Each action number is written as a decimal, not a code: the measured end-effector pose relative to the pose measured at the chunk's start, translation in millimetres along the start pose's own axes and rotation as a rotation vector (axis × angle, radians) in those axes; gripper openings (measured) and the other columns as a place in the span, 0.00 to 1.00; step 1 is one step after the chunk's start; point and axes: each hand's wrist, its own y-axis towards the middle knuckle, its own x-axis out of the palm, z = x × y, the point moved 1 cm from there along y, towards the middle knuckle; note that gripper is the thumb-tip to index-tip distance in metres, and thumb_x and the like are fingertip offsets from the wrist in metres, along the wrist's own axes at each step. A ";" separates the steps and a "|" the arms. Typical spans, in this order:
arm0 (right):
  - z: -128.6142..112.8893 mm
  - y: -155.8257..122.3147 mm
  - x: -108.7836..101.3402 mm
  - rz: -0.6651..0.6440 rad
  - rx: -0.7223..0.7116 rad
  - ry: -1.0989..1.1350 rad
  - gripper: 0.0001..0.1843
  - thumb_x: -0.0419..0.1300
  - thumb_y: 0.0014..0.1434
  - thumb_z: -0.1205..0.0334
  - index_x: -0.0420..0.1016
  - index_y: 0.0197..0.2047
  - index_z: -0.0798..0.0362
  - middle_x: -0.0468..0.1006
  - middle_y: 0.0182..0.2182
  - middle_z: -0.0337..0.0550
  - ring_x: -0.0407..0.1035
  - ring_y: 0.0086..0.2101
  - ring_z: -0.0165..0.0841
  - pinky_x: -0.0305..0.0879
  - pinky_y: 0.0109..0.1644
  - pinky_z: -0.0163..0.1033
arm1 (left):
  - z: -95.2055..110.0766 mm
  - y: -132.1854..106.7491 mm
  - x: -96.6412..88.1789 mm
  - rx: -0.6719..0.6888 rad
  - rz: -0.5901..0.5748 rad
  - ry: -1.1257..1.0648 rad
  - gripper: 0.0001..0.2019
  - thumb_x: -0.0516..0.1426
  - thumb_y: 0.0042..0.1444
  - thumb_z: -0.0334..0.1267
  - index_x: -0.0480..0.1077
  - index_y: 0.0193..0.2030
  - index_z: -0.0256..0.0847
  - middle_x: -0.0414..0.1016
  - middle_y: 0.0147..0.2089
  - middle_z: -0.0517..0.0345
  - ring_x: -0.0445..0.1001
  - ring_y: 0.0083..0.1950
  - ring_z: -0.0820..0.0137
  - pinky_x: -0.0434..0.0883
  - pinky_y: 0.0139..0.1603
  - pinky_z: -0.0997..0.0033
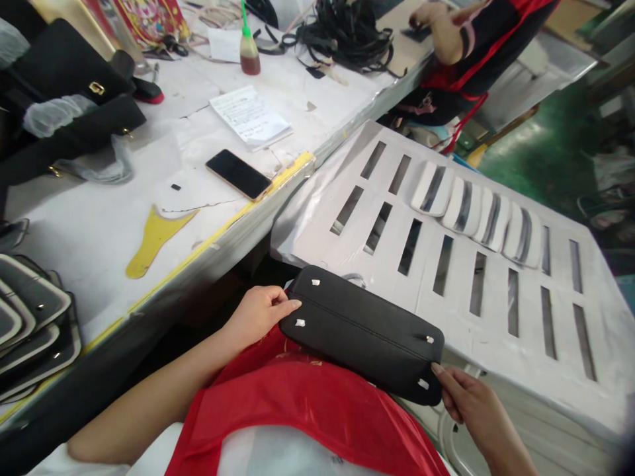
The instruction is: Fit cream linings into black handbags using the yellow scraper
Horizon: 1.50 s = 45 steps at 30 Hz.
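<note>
A black oblong bag base (pixel 367 324) lies across my lap, with a stitched seam down its length and several small pale tabs near its corners. My left hand (pixel 260 314) pinches its left end, the thumb on top. At the opposite end, my right hand (pixel 466 396) grips the lower right corner between thumb and fingers. What lies under the piece is hidden. A red apron (pixel 307 410) shows just beneath it.
On the left table are a phone (pixel 239 174), a yellow template (pixel 159 238), a notepad (pixel 251 118), a bottle (pixel 249 53), black bags (pixel 69 63) and stacked panels (pixel 37 317). A slotted white board (pixel 397 297) bears several white pads (pixel 464 206). Another person's arm (pixel 444 36) is beyond.
</note>
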 end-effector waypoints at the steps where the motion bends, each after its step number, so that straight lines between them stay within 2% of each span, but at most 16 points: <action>1: 0.3 -0.1 0.0 -0.001 -0.002 -0.001 0.27 0.56 0.51 0.37 0.58 0.17 0.51 0.59 0.10 0.34 0.51 0.14 0.25 0.49 0.21 0.34 | -0.1 0.1 -0.1 -0.001 -0.003 -0.007 0.18 0.57 0.53 0.51 0.70 0.21 0.38 0.70 0.22 0.62 0.64 0.25 0.74 0.59 0.27 0.74; 10: 2.0 1.5 0.1 0.004 -0.005 -0.015 0.28 0.56 0.50 0.35 0.60 0.17 0.52 0.59 0.10 0.34 0.51 0.14 0.24 0.49 0.21 0.33 | -3.6 5.2 -1.7 -0.016 -0.045 -0.036 0.18 0.57 0.53 0.50 0.68 0.21 0.38 0.67 0.20 0.63 0.62 0.24 0.75 0.57 0.24 0.75; 14: 1.4 0.8 -0.9 0.006 0.001 -0.034 0.29 0.56 0.51 0.36 0.60 0.16 0.52 0.60 0.10 0.35 0.52 0.14 0.24 0.49 0.21 0.33 | -3.0 9.8 -7.1 0.035 -0.087 0.058 0.18 0.57 0.52 0.50 0.68 0.20 0.38 0.66 0.19 0.64 0.61 0.22 0.76 0.56 0.23 0.75; 21: 4.7 4.2 -1.4 0.010 -0.003 -0.093 0.29 0.56 0.51 0.36 0.61 0.16 0.53 0.60 0.09 0.36 0.53 0.14 0.24 0.49 0.20 0.32 | 4.3 12.5 -15.8 0.151 -0.109 0.270 0.16 0.59 0.52 0.47 0.70 0.20 0.38 0.70 0.20 0.61 0.64 0.22 0.76 0.57 0.27 0.73; 27: 10.4 6.8 -1.0 0.010 -0.023 -0.062 0.29 0.57 0.51 0.36 0.62 0.16 0.53 0.61 0.09 0.36 0.53 0.14 0.24 0.49 0.20 0.32 | 1.7 9.6 -13.1 0.161 -0.086 0.266 0.15 0.60 0.51 0.46 0.68 0.20 0.38 0.68 0.19 0.63 0.63 0.21 0.76 0.56 0.26 0.73; 32: -0.5 -1.0 1.4 0.027 -0.024 -0.044 0.28 0.58 0.49 0.37 0.61 0.16 0.53 0.60 0.09 0.35 0.52 0.14 0.24 0.48 0.19 0.32 | -3.0 6.5 -9.2 0.160 -0.065 0.210 0.15 0.59 0.51 0.45 0.66 0.20 0.38 0.68 0.20 0.63 0.62 0.22 0.76 0.55 0.25 0.73; 36: -7.2 -4.8 1.9 0.029 -0.005 0.006 0.28 0.58 0.46 0.36 0.59 0.16 0.52 0.60 0.09 0.34 0.52 0.13 0.24 0.47 0.19 0.33 | 1.2 3.7 -8.6 0.162 -0.063 0.192 0.16 0.57 0.52 0.46 0.64 0.20 0.39 0.67 0.20 0.63 0.63 0.23 0.75 0.56 0.25 0.73; 42: 5.2 9.3 -0.1 0.019 0.029 0.017 0.29 0.56 0.44 0.33 0.57 0.16 0.51 0.58 0.09 0.33 0.51 0.11 0.24 0.44 0.17 0.33 | 11.1 11.6 -9.1 0.145 -0.065 0.255 0.20 0.54 0.54 0.53 0.67 0.20 0.41 0.70 0.21 0.60 0.66 0.24 0.71 0.57 0.27 0.71; 45: 6.2 11.1 -1.2 0.012 0.062 0.014 0.29 0.57 0.43 0.33 0.56 0.16 0.51 0.59 0.09 0.32 0.51 0.11 0.24 0.45 0.17 0.33 | 15.3 16.9 -8.7 0.115 -0.064 0.288 0.19 0.55 0.54 0.53 0.67 0.20 0.41 0.70 0.21 0.60 0.67 0.24 0.71 0.56 0.27 0.71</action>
